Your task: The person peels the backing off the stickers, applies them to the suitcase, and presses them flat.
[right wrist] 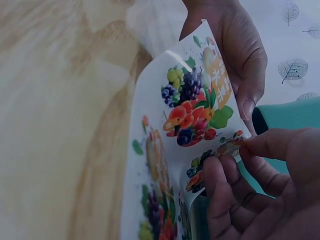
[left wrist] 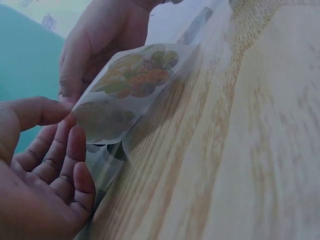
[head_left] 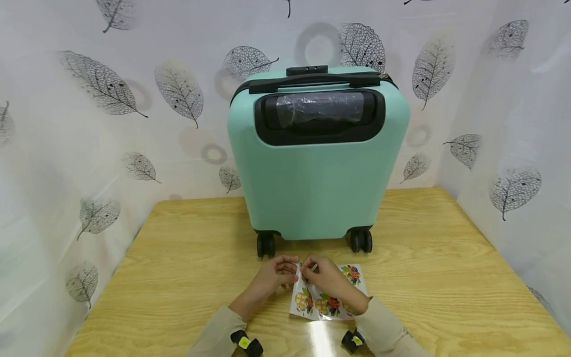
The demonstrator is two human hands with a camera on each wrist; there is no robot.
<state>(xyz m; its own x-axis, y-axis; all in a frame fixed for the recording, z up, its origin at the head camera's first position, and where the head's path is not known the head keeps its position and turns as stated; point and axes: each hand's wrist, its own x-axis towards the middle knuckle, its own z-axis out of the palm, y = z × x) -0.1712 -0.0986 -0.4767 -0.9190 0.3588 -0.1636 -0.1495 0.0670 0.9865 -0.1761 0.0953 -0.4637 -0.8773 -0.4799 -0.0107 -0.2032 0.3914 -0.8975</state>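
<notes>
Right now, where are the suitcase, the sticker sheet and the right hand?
Suitcase [head_left: 315, 191]: head view, mint shell.
Sticker sheet [right wrist: 179, 118]: right wrist view, printed fruit.
Right hand [head_left: 329, 277]: head view, back of hand.

Suitcase [head_left: 312, 193] blocking ahead, room either side

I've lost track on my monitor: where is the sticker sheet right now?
In the head view, the sticker sheet is low, just right of centre, in front of the suitcase, with the left hand and right hand pinching its edge.

Mint-green suitcase [head_left: 312, 193], black wheels [head_left: 361, 241]; white sheet [head_left: 327, 301], multicoloured fruit prints [right wrist: 192, 107]; yellow-brown wood-grain table [head_left: 187, 263]; white backdrop [head_left: 192, 29], dark leaf pattern [head_left: 179, 91]; beige sleeves [head_left: 388, 327].
</notes>
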